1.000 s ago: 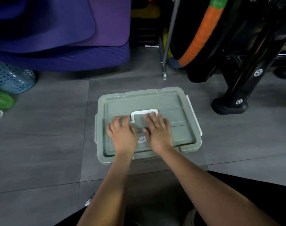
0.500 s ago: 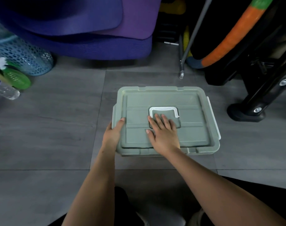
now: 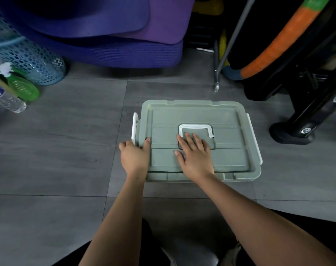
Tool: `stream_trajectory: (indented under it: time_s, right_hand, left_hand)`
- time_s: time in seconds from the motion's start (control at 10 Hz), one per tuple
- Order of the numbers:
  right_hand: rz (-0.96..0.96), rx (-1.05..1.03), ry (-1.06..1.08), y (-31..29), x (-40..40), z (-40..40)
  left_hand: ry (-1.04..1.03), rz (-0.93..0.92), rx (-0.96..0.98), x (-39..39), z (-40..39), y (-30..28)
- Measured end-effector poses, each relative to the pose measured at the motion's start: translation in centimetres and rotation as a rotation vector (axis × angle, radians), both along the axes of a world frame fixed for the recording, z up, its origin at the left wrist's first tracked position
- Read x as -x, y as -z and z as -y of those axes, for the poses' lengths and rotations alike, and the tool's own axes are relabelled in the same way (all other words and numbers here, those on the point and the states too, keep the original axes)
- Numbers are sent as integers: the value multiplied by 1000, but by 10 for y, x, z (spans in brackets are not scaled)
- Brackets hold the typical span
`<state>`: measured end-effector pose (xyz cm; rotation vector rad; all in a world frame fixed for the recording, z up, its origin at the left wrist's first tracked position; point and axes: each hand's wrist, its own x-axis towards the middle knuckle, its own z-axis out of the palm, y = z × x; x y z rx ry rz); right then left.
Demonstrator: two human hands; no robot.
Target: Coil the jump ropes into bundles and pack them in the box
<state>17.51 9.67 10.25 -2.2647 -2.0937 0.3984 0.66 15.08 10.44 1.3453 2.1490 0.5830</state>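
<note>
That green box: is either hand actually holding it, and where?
The left hand grips the box's white side latch; the right hand only rests flat on the lid.

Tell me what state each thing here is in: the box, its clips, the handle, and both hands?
Green box: lid on, sitting on the floor.
Left side clip: flipped out from the lid.
Right side clip: lying against the box's edge.
White handle: folded flat in the lid's recess.
Left hand: gripping the left clip.
Right hand: open, flat on the lid.
Water bottle: lying down.

Matt green plastic box (image 3: 199, 116) — smooth, grey tile floor (image 3: 57, 150)
</note>
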Motion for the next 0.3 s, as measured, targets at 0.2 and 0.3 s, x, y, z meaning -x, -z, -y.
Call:
stream_trajectory:
  time_s: [0.2,0.3]
  right_hand:
    - [-11,33,-7,0,-1,0]
    - [-56,102,-2,-6,-7,-6]
  left_hand:
    - [120,-127,-14,-2,1,-5]
    - [186,-224,86,-8,4,-18]
